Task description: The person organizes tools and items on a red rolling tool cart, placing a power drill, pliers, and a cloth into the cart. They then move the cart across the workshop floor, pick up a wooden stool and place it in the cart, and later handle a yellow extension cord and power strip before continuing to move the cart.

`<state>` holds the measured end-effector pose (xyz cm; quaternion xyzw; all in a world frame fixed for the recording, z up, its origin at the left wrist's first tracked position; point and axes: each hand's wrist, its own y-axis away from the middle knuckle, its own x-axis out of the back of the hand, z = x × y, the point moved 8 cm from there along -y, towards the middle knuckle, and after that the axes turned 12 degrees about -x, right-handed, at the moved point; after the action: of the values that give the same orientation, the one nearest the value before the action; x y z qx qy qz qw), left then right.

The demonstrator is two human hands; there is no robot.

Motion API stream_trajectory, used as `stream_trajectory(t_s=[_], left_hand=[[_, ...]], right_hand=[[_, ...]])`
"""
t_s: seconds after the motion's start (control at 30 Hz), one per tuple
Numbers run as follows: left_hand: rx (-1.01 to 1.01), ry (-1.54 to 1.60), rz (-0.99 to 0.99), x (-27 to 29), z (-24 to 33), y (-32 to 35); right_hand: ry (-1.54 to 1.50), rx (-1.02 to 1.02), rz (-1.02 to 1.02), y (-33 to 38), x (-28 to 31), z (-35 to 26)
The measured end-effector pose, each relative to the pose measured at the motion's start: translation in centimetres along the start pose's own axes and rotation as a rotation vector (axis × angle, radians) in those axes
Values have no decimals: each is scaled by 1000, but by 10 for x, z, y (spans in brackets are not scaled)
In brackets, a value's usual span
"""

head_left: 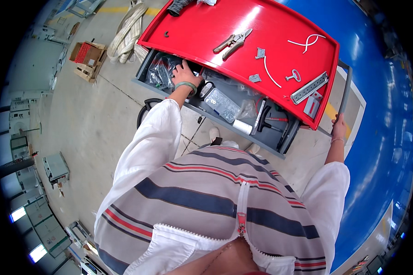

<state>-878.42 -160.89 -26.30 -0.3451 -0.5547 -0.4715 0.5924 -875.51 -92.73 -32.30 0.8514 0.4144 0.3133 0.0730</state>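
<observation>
My left hand, a green bangle at its wrist, reaches into the left part of the pulled-out grey drawer. Its fingers are apart, over or against clear plastic bags; exact contact is hard to make out. Beside that wrist lies a black loop-shaped thing, and right of it a clear plastic pack. On the far right my right hand is closed around the grey push handle of the red-topped tool cart.
On the red top lie pruning shears, white cable pieces, a slotted metal rail, a bracket and a small key-like metal piece. The drawer also holds a white roll and a black-handled tool. A pallet stands at far left.
</observation>
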Motion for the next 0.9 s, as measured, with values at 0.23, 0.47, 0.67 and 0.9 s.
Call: stream_trajectory(t_s=[0.23, 0.47, 0.67, 0.9], left_hand=[[-89, 88, -7, -7, -14, 4], [-200, 110, -53, -9, -28, -4], [-193, 42, -26, -7, -13, 1], [-136, 104, 10, -3, -21, 2]], right_hand=[[66, 24, 37, -7, 7, 13], [388, 396, 561, 81, 14, -50], [362, 862, 359, 223, -48, -84], [639, 895, 27, 331, -147, -81]])
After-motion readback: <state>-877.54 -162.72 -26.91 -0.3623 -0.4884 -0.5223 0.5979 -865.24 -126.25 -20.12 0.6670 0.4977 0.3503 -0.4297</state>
